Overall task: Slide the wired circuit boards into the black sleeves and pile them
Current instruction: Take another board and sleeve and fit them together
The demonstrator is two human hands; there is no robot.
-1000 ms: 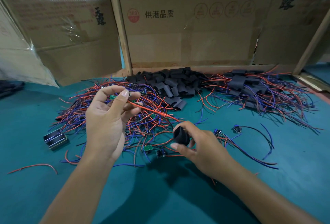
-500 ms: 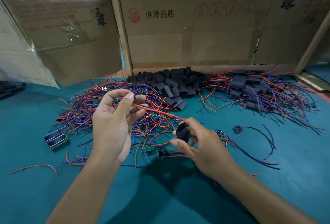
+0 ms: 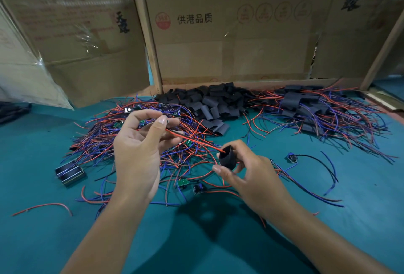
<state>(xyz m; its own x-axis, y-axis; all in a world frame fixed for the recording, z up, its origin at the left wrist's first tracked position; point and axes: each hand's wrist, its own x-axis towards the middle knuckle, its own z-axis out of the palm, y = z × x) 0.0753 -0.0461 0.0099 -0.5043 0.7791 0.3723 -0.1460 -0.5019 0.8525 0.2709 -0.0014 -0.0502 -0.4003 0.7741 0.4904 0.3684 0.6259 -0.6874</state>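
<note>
**A:** Board wires first, or the board itself?

**B:** Wires first. The left hand (image 3: 140, 153) pinches a wired board (image 3: 162, 120) between thumb and fingertips, held up over the tangle of loose boards (image 3: 135, 142) on the left. The board is mostly hidden by the fingers; its red wire (image 3: 194, 140) runs right and nearer, and the tip sits at the mouth of the sleeve (image 3: 227, 157).

**A:** And the sleeve?

**B:** The right hand (image 3: 251, 175) grips it, fingers curled around it and squeezing it round so the opening gapes toward the wire. I'd keep that squeeze; a flattened sleeve would likely snag the tip.

**A:** What makes it go well?

**B:** Gather all the leads together before feeding, I'd say, so none bends back outside the rim. Then line the board's narrow edge with the opening and draw the sleeve over it rather than pushing on limp wire.

**A:** Where does it go after?

**B:** Probably the finished pile (image 3: 306, 107), far right, beyond the heap of empty sleeves (image 3: 207, 103).
</note>
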